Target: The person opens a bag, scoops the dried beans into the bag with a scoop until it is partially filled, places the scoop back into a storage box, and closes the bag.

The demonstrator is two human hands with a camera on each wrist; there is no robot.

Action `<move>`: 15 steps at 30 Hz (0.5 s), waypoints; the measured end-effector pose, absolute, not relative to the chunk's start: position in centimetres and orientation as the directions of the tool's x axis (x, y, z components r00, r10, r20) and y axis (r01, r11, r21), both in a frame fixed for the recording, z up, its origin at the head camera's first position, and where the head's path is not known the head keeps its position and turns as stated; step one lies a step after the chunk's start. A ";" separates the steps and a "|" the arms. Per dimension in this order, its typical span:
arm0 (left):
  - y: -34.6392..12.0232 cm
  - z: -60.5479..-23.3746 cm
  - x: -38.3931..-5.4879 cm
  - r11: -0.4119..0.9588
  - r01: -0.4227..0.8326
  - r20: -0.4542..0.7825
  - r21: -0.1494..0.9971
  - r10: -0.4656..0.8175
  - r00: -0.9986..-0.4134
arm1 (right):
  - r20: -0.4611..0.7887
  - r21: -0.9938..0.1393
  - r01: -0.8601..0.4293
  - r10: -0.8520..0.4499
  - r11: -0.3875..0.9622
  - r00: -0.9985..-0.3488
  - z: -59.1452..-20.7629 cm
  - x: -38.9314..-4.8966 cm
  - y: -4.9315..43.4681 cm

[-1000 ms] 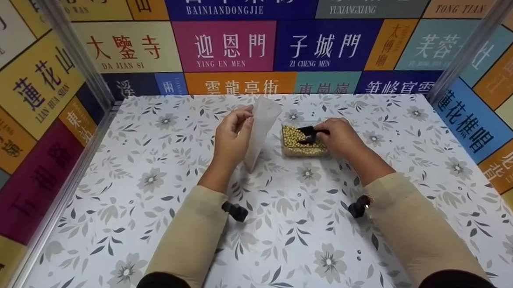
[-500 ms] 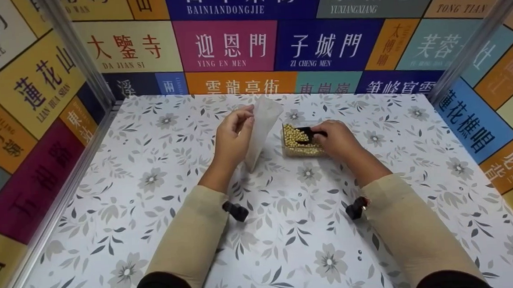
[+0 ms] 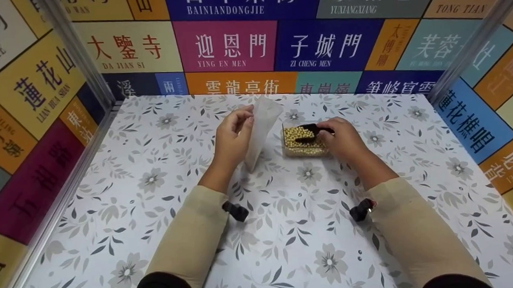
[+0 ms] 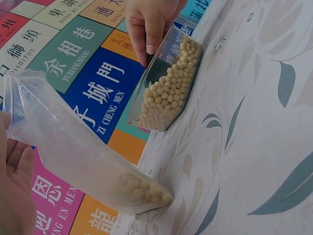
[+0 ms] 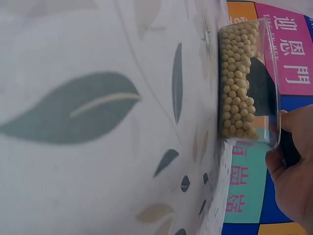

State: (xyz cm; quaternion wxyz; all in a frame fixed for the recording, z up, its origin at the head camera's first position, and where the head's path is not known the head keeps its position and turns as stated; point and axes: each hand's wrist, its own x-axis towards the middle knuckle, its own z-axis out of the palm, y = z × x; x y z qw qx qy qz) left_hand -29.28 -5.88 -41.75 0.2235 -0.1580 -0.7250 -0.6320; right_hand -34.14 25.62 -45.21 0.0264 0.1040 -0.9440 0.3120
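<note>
Two hands work here: the right hand [image 3: 341, 137] grips a black scoop [image 3: 312, 128] at the right end of a clear plastic box [image 5: 270, 51], while the left hand [image 3: 232, 138], farther off to the box's left, pinches a translucent plastic bag [image 3: 262, 124] near its top, the exact grip partly hidden. The relation that matters: the bag stands just left of the box, mouth uppermost, long axis leaning boxward, and the scoop's blade, inside the box, points left toward it. Pale yellow, round soybeans [image 4: 165, 94] heap in the box; some sit in the bag's bottom corner. The scoop's load cannot be told.
</note>
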 end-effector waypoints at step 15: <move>-6.1 -44.5 -31.7 0.177 0.552 0.566 0.815 -0.044 -0.823 | 0.084 -0.659 -0.155 -0.133 0.736 -0.988 -44.7 -33.2 28.3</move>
